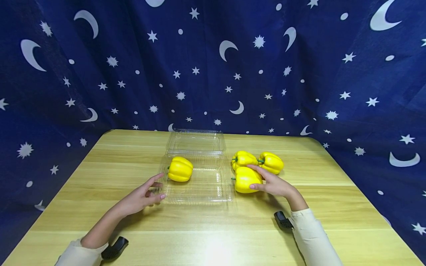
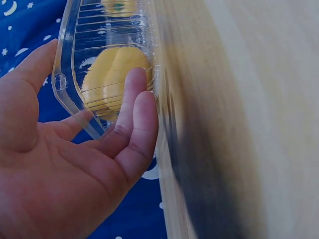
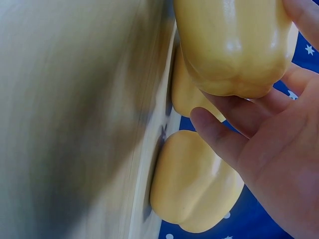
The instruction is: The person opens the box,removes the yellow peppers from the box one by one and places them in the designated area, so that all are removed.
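A clear plastic clamshell box [image 1: 219, 197] lies with its lid [image 1: 196, 142] folded back. One yellow bell pepper [image 1: 180, 169] sits in the left part of its base. At the box's left side is my left hand [image 1: 141, 197], thumb and fingertips by the rim, fingers loosely bent; the left wrist view shows that pepper [image 2: 112, 79] through the clear wall. To the right of the box, my right hand [image 1: 274, 183] grips another yellow bell pepper [image 1: 247, 180] between thumb and fingers. Whether this pepper touches the table cannot be told.
Two more yellow bell peppers, one on the left [image 1: 244, 159] and one on the right [image 1: 271, 162], lie just behind the gripped one. Everything rests on a light wooden table [image 1: 186, 236]. A dark blue curtain [image 1: 199, 55] with moons and stars hangs behind the table's far edge.
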`<state>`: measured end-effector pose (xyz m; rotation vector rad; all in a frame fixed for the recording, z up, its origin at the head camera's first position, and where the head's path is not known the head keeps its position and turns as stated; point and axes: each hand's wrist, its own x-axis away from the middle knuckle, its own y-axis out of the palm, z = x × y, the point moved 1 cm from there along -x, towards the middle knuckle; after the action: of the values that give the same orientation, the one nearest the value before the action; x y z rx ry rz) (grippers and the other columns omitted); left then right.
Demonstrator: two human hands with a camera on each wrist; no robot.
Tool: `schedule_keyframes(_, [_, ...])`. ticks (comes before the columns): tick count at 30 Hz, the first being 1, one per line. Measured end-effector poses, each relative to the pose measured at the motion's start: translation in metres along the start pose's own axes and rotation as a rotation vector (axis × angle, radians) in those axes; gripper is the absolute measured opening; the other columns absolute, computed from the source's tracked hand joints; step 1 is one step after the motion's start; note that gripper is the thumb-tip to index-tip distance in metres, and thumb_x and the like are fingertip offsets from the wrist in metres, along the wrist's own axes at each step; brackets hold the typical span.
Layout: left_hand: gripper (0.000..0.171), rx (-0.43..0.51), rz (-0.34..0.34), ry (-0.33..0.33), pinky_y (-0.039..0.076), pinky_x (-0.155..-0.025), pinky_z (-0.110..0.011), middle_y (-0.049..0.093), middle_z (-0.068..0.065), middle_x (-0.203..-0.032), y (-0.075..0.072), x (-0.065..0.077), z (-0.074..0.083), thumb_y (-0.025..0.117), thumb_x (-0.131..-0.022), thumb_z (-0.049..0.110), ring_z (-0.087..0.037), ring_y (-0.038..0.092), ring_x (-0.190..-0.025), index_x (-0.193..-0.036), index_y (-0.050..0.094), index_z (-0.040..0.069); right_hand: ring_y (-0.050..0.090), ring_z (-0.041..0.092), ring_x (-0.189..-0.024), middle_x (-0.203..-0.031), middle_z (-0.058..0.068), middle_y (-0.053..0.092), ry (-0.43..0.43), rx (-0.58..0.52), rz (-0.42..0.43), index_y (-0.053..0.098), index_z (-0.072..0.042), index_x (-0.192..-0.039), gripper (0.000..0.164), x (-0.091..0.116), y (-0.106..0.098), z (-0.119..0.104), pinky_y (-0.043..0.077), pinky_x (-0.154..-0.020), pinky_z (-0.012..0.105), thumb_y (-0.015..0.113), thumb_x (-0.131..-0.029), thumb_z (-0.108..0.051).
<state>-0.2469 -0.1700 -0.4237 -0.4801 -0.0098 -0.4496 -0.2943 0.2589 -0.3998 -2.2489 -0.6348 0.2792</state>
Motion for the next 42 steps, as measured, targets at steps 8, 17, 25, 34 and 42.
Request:
schedule_keyframes(8, [0.073, 0.001, -0.002, -0.002, 0.043, -0.06, -0.029, 0.035, -0.029, -0.135, 0.0001, -0.0004, -0.0013, 0.059, -0.089, 0.03, -0.023, 0.058, -0.081, -0.146, 0.015, 0.015, 0.033, 0.038, -0.127, -0.14, 0.021, 0.035, 0.0, 0.008, -0.001, 0.032, -0.01, -0.139, 0.066, -0.0002, 0.0006, 0.001, 0.025, -0.101, 0.058, 0.064, -0.085, -0.027])
schedule_keyframes(17, [0.073, 0.001, -0.002, -0.001, 0.043, -0.06, -0.029, 0.036, -0.028, -0.135, -0.0002, -0.0009, -0.002, 0.059, -0.088, 0.03, -0.023, 0.057, -0.079, -0.145, 0.016, 0.015, 0.033, 0.038, -0.127, -0.14, 0.021, 0.035, 0.007, 0.006, -0.004, 0.032, -0.01, -0.139, 0.066, -0.0005, 0.0007, 0.0013, 0.025, -0.101, 0.058, 0.064, -0.084, -0.027])
schedule_keyframes(25, [0.073, -0.004, 0.006, 0.0, 0.042, -0.058, -0.028, 0.037, -0.027, -0.135, -0.0005, -0.0007, -0.0011, 0.06, -0.088, 0.029, -0.023, 0.056, -0.077, -0.146, 0.016, 0.016, 0.034, 0.038, -0.126, -0.14, 0.021, 0.034, 0.0, 0.009, -0.013, 0.031, -0.01, -0.139, 0.066, 0.0, -0.0008, 0.0017, 0.026, -0.101, 0.057, 0.064, -0.085, -0.027])
schedule_keyframes(34, [0.073, 0.001, 0.001, 0.0, 0.043, -0.059, -0.029, 0.036, -0.027, -0.135, -0.0003, 0.0, -0.001, 0.059, -0.088, 0.029, -0.023, 0.057, -0.08, -0.146, 0.015, 0.016, 0.031, 0.039, -0.129, -0.142, 0.023, 0.031, 0.019, -0.002, -0.031, 0.029, -0.009, -0.141, 0.068, 0.0003, -0.0022, 0.0028, 0.024, -0.102, 0.058, 0.063, -0.085, -0.028])
schedule_keyframes(42, [0.073, -0.007, 0.001, 0.002, 0.043, -0.061, -0.03, 0.036, -0.027, -0.135, -0.0009, 0.0002, -0.0004, 0.059, -0.089, 0.029, -0.023, 0.058, -0.081, -0.146, 0.015, 0.016, 0.029, 0.04, -0.13, -0.143, 0.023, 0.03, 0.024, -0.009, -0.034, 0.028, -0.008, -0.141, 0.069, 0.0018, -0.0032, 0.0048, 0.024, -0.102, 0.058, 0.063, -0.086, -0.028])
